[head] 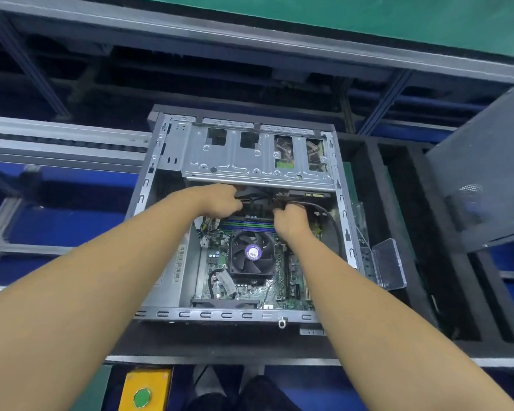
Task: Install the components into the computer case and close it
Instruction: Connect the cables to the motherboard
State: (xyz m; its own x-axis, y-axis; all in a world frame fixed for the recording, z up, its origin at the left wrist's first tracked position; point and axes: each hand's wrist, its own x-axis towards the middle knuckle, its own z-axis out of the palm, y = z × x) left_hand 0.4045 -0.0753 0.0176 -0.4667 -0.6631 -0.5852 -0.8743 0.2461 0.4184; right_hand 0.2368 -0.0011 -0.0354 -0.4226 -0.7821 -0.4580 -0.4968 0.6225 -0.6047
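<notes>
Foam tray (220,342), open case (220,315); left hand (217,200), right hand (291,221) pinching cables (257,200) (grips curled)

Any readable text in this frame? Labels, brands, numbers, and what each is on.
Nothing legible.
Purple sticker on the fan: print too blurred.
White barcode label on the grey box left of the motherboard: too small.
Green button on the yellow box: no lettering shows.

The computer case (205,315) sits mid-frame; inside, the drive cage (244,164) lies above the fan (252,253). The side panel (487,173) stands at right.
</notes>
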